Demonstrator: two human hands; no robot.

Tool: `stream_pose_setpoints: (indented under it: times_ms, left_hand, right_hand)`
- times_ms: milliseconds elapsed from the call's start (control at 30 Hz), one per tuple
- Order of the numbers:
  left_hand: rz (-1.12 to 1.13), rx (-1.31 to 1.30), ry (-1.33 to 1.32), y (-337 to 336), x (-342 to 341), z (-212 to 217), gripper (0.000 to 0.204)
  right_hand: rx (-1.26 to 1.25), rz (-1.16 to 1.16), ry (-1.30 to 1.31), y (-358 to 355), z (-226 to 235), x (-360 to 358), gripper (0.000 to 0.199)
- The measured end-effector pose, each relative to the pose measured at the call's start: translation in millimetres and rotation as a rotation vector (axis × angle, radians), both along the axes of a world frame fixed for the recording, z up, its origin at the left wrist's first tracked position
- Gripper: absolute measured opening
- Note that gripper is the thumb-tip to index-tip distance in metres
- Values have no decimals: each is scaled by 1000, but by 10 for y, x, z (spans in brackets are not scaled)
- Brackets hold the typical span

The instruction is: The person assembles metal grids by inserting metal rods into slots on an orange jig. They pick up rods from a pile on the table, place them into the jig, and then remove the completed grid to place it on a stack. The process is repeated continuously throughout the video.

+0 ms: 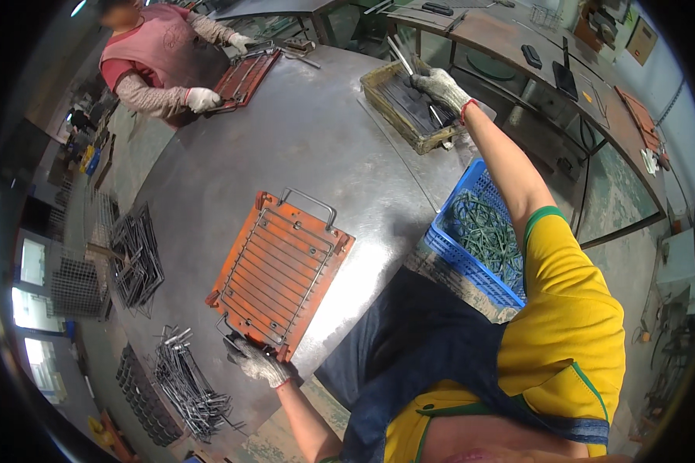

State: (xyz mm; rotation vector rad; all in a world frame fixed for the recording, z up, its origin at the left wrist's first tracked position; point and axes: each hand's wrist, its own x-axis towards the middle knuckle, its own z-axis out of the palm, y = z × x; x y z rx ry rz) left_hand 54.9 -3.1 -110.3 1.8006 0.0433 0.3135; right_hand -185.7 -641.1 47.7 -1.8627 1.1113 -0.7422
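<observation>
An orange jig board (247, 297) lies on the metal table with a grid of thin wire rods (282, 266) laid across it. A U-shaped wire handle (310, 202) sticks out past its far end. My left hand (259, 364), in a white glove with dark fingertips, is closed at the near end, around what looks like the wire handle there; the board partly hides the fingers. My gloved right hand (442, 89) reaches over a grimy yellow tray (398, 123) of metal pieces. It is closed on short bright metal rods (400, 55) that poke up past the fingers.
A blue plastic basket (471, 266) of green strips stands right of the table. Bent wire frames (137, 258) and a heap of wire handles (189, 386) lie along the left edge. Across the table, a co-worker (166, 62) handles another orange jig (243, 81). A workbench (510, 46) stands far right.
</observation>
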Motion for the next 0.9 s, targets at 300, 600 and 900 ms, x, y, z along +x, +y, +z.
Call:
stream_pose_setpoints:
  times_ms: [300, 600, 900]
  left_hand:
    - [31, 614, -23, -34, -71, 92, 52]
    - [-603, 71, 14, -808, -801, 1500, 63]
    - [-942, -67, 384, -1177, -993, 1431, 36]
  right_hand:
    - [341, 524, -496, 1565, 288, 382, 42]
    - [448, 1153, -70, 3278, -55, 597, 22]
    - [-427, 1210, 242, 3391, -499, 732, 39]
